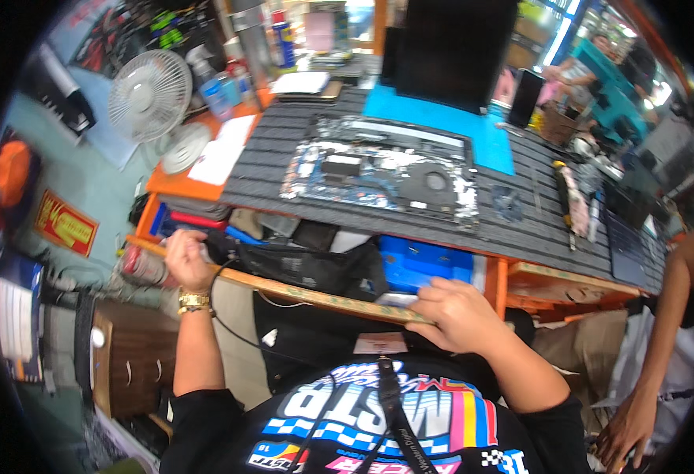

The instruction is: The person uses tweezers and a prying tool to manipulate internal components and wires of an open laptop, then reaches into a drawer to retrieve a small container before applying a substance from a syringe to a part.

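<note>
Both hands are at the pulled-out wooden drawer [327, 304] under the bench. My left hand [186, 257], with a gold watch on the wrist, is closed on the left end of the drawer front. My right hand [456, 316] has its fingers curled over the right end of the same front edge. Inside the drawer lie a black bag [315, 265], a blue case [422, 265] and several other items. Above the drawer, an opened laptop base [382, 174] lies on the bench with its circuit board and round fan exposed.
A grey ribbed mat [260, 174] covers the bench, with a blue mat [501, 150] and dark screen [453, 55] behind. A white fan [151, 95] stands left. Tools, including a yellow-handled one [560, 178], lie right. Another person's arm [667, 316] is at right.
</note>
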### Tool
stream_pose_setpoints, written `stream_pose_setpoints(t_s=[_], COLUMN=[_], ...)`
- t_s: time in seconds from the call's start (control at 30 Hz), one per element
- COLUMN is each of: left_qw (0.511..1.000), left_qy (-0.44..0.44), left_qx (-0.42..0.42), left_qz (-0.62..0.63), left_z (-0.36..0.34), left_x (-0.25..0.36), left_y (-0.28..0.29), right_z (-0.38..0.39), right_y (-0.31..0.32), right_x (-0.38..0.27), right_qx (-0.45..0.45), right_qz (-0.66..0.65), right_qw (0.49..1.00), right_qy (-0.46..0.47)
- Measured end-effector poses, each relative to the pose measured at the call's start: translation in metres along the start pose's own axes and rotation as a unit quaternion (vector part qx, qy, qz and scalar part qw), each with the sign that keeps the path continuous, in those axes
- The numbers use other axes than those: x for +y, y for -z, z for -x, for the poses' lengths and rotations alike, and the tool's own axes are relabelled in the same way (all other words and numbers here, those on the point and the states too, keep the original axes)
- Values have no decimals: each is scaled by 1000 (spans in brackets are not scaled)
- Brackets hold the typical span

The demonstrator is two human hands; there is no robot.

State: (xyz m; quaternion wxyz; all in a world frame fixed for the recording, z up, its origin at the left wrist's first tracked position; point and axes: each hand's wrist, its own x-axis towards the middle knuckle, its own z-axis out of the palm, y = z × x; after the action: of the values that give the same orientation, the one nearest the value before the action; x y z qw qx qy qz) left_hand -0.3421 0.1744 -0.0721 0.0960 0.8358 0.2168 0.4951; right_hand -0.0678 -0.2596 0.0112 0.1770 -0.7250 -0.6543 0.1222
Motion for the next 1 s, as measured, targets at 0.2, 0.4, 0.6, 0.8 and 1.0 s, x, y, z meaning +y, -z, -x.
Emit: stream_pose_setpoints(t_s=[0.2, 0.4, 0.6, 0.8, 1.0], left_qw=[998, 999, 997, 986, 953], left_qy=[-55, -28, 28, -67, -173], left_qx=[33, -9, -28, -99, -197], left_qz=[-19, -28, 69, 120, 151], left_z=[-44, -64, -110, -194, -240], left_x=[-2, -16, 10, 71, 111], left_y=[-44, -78, -73, -102, -154], right_z=[-18, -26, 5, 35, 29], right_y=[11, 12, 53, 74, 74], right_x=[16, 29, 97, 159, 165], right_qx=[155, 259, 451, 376, 348], right_qz=[88, 76, 96, 66, 111], right_qw=[983, 960, 876, 904, 910], right_qy=[-45, -81, -141, -192, -197])
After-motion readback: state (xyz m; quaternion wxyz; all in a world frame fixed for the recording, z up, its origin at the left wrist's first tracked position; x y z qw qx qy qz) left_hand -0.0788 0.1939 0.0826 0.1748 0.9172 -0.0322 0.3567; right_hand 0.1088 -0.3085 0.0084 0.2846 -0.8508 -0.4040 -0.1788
